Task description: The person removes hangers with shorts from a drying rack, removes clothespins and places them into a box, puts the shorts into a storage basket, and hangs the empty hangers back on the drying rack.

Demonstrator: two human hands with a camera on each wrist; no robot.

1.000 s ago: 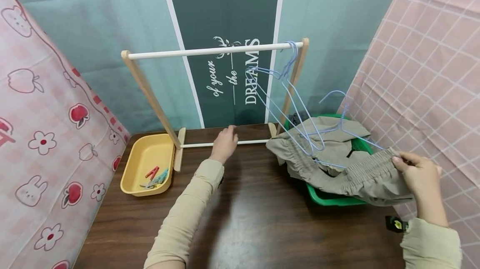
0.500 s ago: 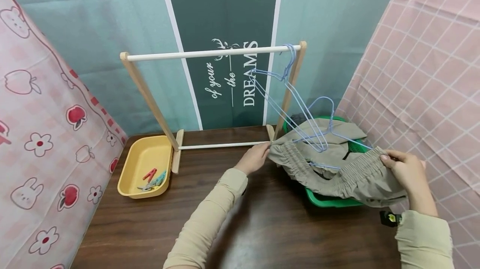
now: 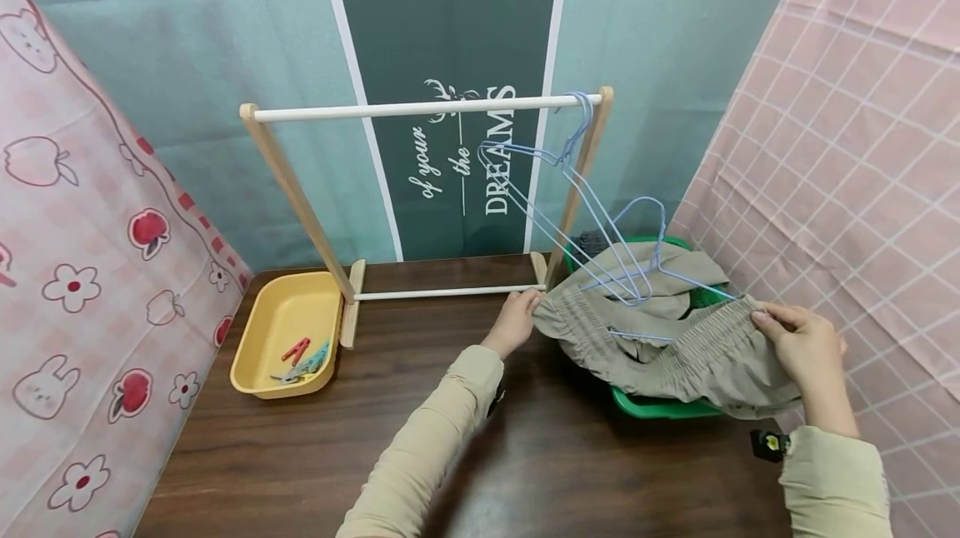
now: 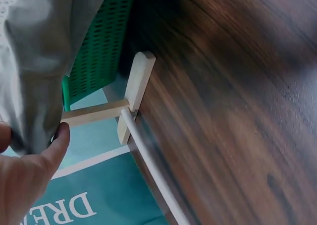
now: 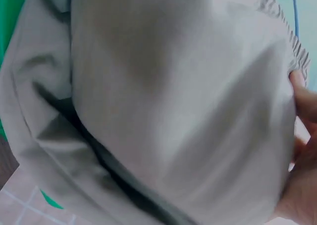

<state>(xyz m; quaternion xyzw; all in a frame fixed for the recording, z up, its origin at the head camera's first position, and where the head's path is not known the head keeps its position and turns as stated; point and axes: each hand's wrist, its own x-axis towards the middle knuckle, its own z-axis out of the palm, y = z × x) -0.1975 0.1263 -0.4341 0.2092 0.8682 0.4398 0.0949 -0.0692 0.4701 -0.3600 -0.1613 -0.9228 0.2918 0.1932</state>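
Observation:
Beige pants [image 3: 720, 363] with a gathered elastic waistband lie over a green basket [image 3: 667, 409]. At the left end of the waistband, my left hand [image 3: 513, 321] pinches the cloth between thumb and fingers; this grip also shows at the edge of the left wrist view. My right hand [image 3: 806, 351] pinches the opposite end, holding the waistband spread. A blue wire hanger [image 3: 657, 256] sits at the waistband opening with its hook upward. Its lower bar shows inside the opening, while its left end disappears against the cloth. Pants fabric fills most of the right wrist view.
A wooden rack [image 3: 420, 110] with white rods stands at the back. Several blue hangers [image 3: 576, 142] hang from its right end, overlapping the pants in view. At left, a yellow tray [image 3: 247, 367] holds red and teal clothespins [image 3: 297, 350]. A pink gridded cloth [image 3: 847, 188] borders the right.
My left hand has come right from the rack's lower rod and taken hold of the waistband's left end. My right hand, still gripping, has shifted slightly left; the loose hanger has tipped left.

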